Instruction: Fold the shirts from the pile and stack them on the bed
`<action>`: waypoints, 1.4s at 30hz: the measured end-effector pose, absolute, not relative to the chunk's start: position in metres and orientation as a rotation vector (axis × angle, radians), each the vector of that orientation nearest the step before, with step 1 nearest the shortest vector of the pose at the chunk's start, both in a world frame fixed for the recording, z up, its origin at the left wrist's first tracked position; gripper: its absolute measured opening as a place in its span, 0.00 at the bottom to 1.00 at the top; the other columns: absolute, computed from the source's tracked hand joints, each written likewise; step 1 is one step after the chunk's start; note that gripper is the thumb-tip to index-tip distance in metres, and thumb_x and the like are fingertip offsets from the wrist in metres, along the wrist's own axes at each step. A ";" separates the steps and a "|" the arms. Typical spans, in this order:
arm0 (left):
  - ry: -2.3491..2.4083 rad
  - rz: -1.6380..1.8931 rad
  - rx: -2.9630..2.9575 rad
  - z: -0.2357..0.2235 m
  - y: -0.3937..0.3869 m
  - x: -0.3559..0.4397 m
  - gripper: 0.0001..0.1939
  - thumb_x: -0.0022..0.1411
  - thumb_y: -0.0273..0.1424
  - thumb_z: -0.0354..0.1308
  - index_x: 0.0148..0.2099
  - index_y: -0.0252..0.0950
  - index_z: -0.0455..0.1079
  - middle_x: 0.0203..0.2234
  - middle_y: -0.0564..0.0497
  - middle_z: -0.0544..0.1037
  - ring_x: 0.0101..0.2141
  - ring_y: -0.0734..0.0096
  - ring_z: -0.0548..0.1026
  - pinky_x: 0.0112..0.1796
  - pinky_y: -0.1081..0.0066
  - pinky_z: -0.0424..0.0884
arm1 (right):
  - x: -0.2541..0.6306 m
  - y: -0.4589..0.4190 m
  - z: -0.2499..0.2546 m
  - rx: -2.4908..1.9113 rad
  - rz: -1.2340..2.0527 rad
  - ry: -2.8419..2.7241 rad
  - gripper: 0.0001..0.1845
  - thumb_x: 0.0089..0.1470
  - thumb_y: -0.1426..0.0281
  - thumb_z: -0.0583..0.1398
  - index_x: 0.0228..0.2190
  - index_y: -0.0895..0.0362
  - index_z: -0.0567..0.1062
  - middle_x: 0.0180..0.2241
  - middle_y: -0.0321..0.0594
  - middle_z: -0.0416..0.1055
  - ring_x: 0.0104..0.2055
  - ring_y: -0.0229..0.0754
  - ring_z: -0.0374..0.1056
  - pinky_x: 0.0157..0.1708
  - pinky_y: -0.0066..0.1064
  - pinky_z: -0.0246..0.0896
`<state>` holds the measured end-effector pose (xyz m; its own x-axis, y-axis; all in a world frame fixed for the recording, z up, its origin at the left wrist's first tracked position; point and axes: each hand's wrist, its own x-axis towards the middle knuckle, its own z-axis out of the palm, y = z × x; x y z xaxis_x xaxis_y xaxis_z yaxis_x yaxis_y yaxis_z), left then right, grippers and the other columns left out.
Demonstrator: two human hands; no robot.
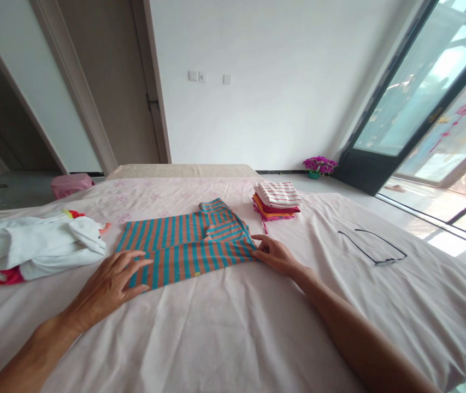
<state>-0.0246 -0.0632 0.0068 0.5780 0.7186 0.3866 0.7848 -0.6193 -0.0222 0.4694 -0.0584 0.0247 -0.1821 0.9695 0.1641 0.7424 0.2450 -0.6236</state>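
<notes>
A striped shirt [179, 245] in teal and orange-brown lies flat on the bed, with one sleeve folded across its upper part. Over its left end, my left hand [113, 278] is open with fingers spread, the fingertips resting on or just above the cloth. My right hand [276, 254] is at the opposite end, thumb and fingers closed on the shirt's right edge. Just beyond that hand stands a small stack of folded clothes [277, 199], a white one with red stripes on top.
A loose heap of white and red clothing [48, 243] lies at the left. Black-framed glasses [376, 256] rest on the pinkish bed sheet [224, 338] at the right. Beyond the bed are a pink stool [71, 185] and purple flowers in a green pot [319, 166].
</notes>
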 end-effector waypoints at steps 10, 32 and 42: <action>-1.409 -0.432 -3.033 0.015 -0.080 0.001 0.08 0.67 0.34 0.50 0.36 0.41 0.68 0.31 0.56 0.74 0.33 0.73 0.73 0.37 0.74 0.65 | 0.463 -0.053 0.020 -1.362 0.763 -1.822 0.26 0.56 0.58 0.60 0.53 0.57 0.71 0.26 0.34 0.71 0.26 0.36 0.63 0.27 0.27 0.56; -1.997 -0.463 -2.390 0.012 -0.070 -0.012 0.18 0.68 0.45 0.43 0.32 0.41 0.64 0.28 0.53 0.75 0.30 0.66 0.75 0.27 0.72 0.58 | 0.430 -0.079 0.034 -1.355 0.049 -2.613 0.32 0.67 0.56 0.47 0.67 0.52 0.52 0.67 0.44 0.51 0.69 0.49 0.45 0.67 0.51 0.35; -1.934 -0.446 -2.317 0.029 -0.077 0.002 0.18 0.68 0.43 0.45 0.31 0.40 0.67 0.28 0.52 0.76 0.27 0.67 0.74 0.25 0.72 0.57 | 0.445 -0.068 0.049 -1.595 0.106 -2.381 0.22 0.68 0.61 0.46 0.51 0.51 0.76 0.56 0.42 0.71 0.61 0.49 0.62 0.60 0.44 0.52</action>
